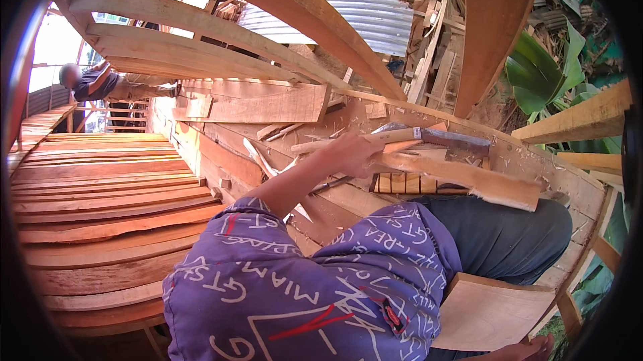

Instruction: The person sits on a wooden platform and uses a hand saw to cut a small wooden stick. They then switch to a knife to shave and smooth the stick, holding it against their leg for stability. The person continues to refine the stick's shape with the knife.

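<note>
My left hand [353, 153] reaches out from the purple sleeve, its fingers closed around the pale wooden handle [395, 136] of a tool. Handle shows on both sides of the fist. At its far end is a long grey metal head [459, 140]; its exact kind I cannot make out. Just below the tool, a light brown plank [462, 177] slants from beside my left hand to above my dark-trousered leg [509, 234]. My right hand [532, 350] lies at the bottom edge, partly cut off, fingers loosely extended, close to a wide pale board [495, 314].
Wood chips and offcuts [268, 160] litter the planked surface around me. A thick board [268, 105] lies farther off. To the left run many parallel slats [107, 207]. Curved timbers [495, 26] rise ahead. Another person [100, 84] stands at far left. Large leaves [549, 69] grow at right.
</note>
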`<state>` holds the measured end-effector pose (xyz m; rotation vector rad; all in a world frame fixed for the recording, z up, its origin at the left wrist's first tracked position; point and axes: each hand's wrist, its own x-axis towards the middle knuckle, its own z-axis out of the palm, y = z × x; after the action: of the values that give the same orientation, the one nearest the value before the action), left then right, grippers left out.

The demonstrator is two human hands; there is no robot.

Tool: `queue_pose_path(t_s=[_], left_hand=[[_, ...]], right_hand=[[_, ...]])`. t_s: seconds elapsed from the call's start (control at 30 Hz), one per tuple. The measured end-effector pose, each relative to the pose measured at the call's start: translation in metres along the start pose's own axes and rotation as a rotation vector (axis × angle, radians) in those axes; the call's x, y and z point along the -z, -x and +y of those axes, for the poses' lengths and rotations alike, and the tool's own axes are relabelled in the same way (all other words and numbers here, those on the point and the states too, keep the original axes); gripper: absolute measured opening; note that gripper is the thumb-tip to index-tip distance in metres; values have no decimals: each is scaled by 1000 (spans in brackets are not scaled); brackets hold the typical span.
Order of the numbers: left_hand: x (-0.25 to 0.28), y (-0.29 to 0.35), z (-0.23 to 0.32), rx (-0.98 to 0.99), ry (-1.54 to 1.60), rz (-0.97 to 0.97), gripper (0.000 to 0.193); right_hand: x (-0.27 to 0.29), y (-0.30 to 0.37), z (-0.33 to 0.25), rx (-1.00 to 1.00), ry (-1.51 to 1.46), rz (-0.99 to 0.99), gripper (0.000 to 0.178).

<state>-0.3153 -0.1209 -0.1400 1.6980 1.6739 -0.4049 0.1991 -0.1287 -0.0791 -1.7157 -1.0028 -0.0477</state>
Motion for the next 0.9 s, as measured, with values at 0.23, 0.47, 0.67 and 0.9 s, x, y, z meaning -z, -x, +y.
queue_pose_path(t_s=[0.23,0.47,0.67,0.9], left_hand=[[-63,18,-28,80,126,-160,60],[-127,27,-20,161,209,-234,54],[-169,36,-7,190,222,-3,44],[-152,35,-33,241,280,127,50]], right_hand=[[-15,-6,-7,-23,-73,-130,17],[-8,-7,-6,-36,-135,-190,21],[-4,-7,-3,-29,-187,-243,24],[-7,-2,-18,-51,-31,-215,25]])
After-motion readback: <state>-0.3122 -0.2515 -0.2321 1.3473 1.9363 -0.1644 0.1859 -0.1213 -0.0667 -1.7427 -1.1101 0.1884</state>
